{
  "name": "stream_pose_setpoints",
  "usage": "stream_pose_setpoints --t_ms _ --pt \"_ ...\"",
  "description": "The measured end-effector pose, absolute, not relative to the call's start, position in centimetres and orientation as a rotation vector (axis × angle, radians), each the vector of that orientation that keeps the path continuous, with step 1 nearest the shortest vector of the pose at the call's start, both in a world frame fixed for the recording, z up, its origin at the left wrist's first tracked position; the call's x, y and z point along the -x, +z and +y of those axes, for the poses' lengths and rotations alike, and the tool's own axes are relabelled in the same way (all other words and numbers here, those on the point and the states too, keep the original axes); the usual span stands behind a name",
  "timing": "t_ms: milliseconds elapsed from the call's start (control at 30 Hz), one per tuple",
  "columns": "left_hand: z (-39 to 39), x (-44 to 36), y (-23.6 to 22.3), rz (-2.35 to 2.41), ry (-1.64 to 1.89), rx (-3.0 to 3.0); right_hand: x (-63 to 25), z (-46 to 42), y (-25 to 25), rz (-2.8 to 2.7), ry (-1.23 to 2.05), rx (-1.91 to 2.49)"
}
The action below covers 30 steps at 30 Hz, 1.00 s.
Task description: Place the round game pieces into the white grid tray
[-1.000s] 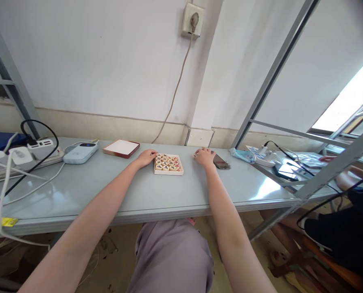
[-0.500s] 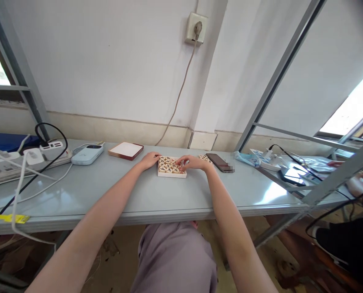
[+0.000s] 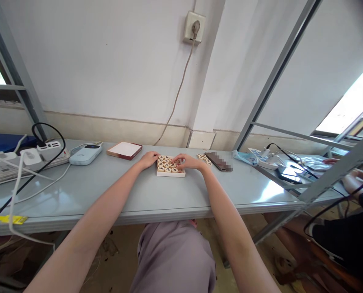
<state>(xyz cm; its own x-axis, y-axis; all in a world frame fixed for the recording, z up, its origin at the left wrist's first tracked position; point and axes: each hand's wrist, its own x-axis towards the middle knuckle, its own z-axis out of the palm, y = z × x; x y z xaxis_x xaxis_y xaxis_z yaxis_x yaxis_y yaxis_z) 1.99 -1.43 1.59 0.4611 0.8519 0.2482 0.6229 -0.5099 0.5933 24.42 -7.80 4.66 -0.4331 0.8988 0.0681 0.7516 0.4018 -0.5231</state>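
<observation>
- Left hand [image 3: 149,160]: lies at the tray's left edge, fingers loosely curved against the rim. It is neither clearly clenched nor clearly released, so I cannot tell whether it grips anything.
- Right hand [image 3: 189,162]: reaches in from the right, with its fingertips [image 3: 176,158] curled down onto the pieces in the tray's upper right corner. Whether they pinch a piece is hidden from this view.
- Shallow cream tray [image 3: 171,175]: sits on the table between the two hands, touched by both of them.
- Round wooden xiangqi pieces [image 3: 165,166]: stand in tight rows inside the tray, marked with dark and red characters.
- Loose pieces [image 3: 203,158]: a small cluster lying on the table just right of the right hand, outside the tray.
- Phone [image 3: 218,161]: lies just beside those loose pieces, its surface blurred.
- Red-edged box lid [image 3: 124,150]: lies left of the left hand, near the tray.
- Grey table [image 3: 138,213]: also holds a white portable device [image 3: 85,155] and a power strip [image 3: 25,156] with tangled cables — both well left of the hands.
- Another person's hand [image 3: 331,161]: rests at the far right, well apart.
</observation>
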Motion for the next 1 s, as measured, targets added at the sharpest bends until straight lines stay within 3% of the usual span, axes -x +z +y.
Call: stream_pose_setpoints --t_ms 233,533,667,733,900,1000 --pt "-1.1 -2.0 1.3 1.209 0.752 -2.294 -24.1 -8.2 5.2 -2.305 0.537 1.469" --pt "-1.2 -1.9 1.3 1.219 0.749 -2.262 -29.4 -8.4 4.4 -1.739 -0.243 2.43" --pt "-1.3 -1.9 1.4 1.22 0.758 -2.254 -30.5 -8.7 4.1 -1.616 -0.383 2.396" --pt "-1.1 -1.9 1.3 1.217 0.755 -2.261 -29.7 -8.8 4.7 -1.768 -0.225 2.201" --pt "-0.9 -1.9 1.2 1.214 0.755 -2.283 -25.8 -9.2 6.6 -2.328 0.634 1.474" --pt "-1.0 -1.9 1.2 1.213 0.752 -2.297 -24.2 -9.5 6.8 -2.444 0.824 1.349"
